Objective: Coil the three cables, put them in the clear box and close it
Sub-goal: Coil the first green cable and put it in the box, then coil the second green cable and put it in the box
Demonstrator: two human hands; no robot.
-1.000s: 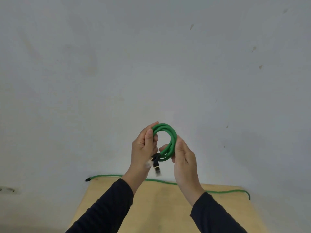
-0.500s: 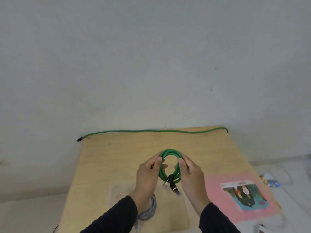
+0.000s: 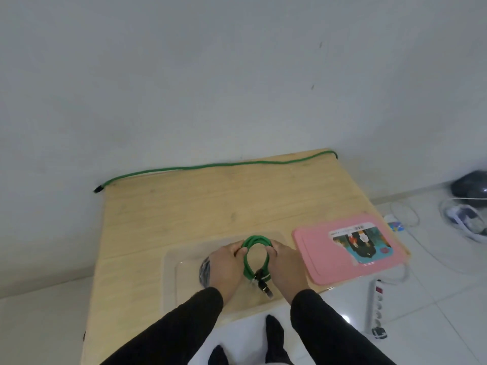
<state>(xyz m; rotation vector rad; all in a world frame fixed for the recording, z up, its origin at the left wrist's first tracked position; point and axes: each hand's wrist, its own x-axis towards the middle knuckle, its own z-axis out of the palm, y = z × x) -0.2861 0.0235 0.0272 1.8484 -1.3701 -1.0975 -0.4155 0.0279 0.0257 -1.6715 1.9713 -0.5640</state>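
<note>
Two hands hold a green coil over the clear box

Two hands meet in our single head view, low and near the middle. Our left hand (image 3: pixel 226 267) closes its fingers around the left side of the coiled green cable (image 3: pixel 257 256), and our right hand (image 3: pixel 286 267) closes around the right side, so the loop stands between them with its top arc showing above the knuckles. Both grips are firmly curled on the coil. Dark connector ends (image 3: pixel 263 281) hang from the bottom of the loop, between our wrists.

Beneath our hands sits the clear box (image 3: pixel 171 280), open at the top, resting on the pale wooden worktop (image 3: pixel 168 217). We hold the coil over the box's right half; whether it touches the floor of the box we cannot tell. Inside the box, just left of our left hand, we see part of a grey coiled cable (image 3: pixel 204 270), mostly hidden by that hand.

A second green cable (image 3: pixel 210 165) lies stretched out and uncoiled along the far edge of the worktop, against the wall, its dark tip hanging past the left corner. Right of the box lies the pink lid (image 3: pixel 316 246), flat on the worktop with a picture label on it.

On the white floor to the right we see a power strip (image 3: pixel 376 304), white cords and a dark bundle in the far corner.
</note>
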